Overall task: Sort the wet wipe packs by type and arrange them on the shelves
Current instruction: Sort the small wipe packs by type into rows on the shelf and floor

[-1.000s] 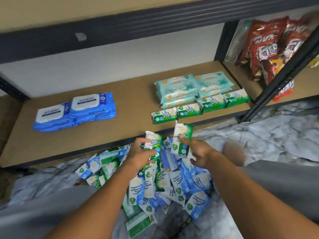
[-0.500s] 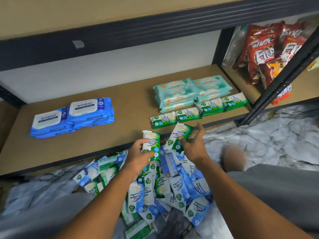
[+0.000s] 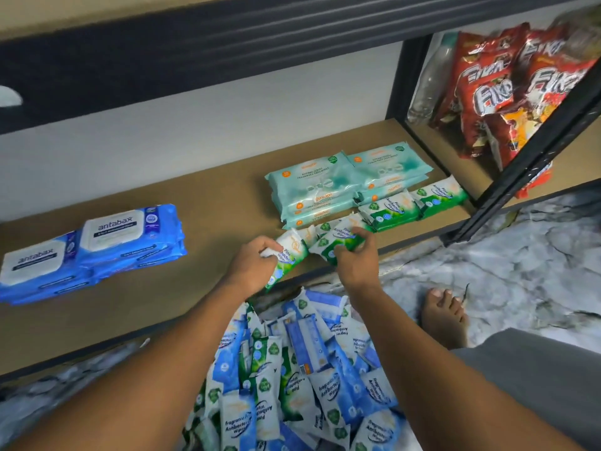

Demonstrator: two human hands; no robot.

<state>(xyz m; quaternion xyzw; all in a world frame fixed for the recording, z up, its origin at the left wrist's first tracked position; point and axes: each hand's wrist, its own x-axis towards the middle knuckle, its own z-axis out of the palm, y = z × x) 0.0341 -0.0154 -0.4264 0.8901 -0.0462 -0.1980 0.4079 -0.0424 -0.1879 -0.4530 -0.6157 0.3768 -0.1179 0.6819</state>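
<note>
Over the shelf [image 3: 211, 255], left hand [image 3: 252, 266] grips a green pack [image 3: 287, 255]; at three o'clock, right hand [image 3: 356, 265] grips another pack [image 3: 341, 237].

Shelf clearance: mid span open.
Bare shelf [image 3: 211, 229] runs between blue packs [image 3: 97, 249] and teal packs [image 3: 341, 180]; green packs [image 3: 390, 209] fill the front right edge, post [image 3: 520, 177] closes the right end, beam [image 3: 227, 60] hangs overhead, pile [image 3: 309, 369] lies below the front edge.

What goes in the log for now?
left hand: grips pine pack | right hand: grips second pine pack | spot: shelf front
</note>
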